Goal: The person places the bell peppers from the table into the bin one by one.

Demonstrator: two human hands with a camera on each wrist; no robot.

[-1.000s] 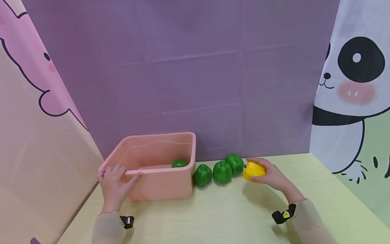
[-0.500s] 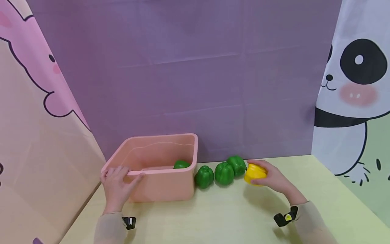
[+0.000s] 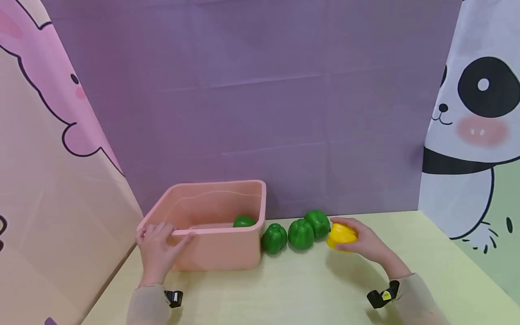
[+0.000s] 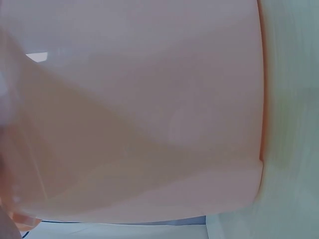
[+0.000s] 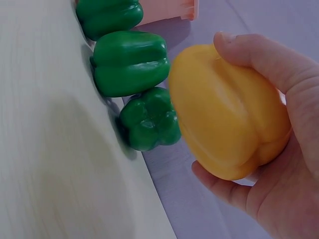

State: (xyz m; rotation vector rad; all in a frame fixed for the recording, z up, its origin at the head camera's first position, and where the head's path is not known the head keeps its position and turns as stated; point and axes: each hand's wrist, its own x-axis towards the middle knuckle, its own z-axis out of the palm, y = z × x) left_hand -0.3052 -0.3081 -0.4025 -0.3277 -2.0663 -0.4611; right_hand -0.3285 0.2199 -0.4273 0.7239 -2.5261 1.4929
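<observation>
A pink plastic bin [image 3: 219, 250] stands at the left of the table. My left hand [image 3: 156, 253] grips its front rim near the left corner, fingers over the edge and thumb along the outside. One green bell pepper [image 3: 244, 221] lies inside, partly hidden by the front wall. With thumb and fingers around it, my right hand [image 3: 367, 241] holds a yellow bell pepper [image 5: 227, 112] a little above the table. Three more green peppers sit between bin and right hand: one beside the bin [image 3: 274, 238], a middle one [image 3: 301, 234], and a farther one [image 5: 151, 119].
The pale wooden table [image 3: 284, 293] ends at a purple cloth backdrop [image 3: 264, 113] close behind the bin and peppers. Side cloths show a pink cartoon figure [image 3: 53, 76] on the left and a panda [image 3: 479, 126] on the right.
The whole head view has drifted slightly, so everything appears a little lower and farther right. Both hands keep their holds on the bin and the yellow bell pepper, almost still.
</observation>
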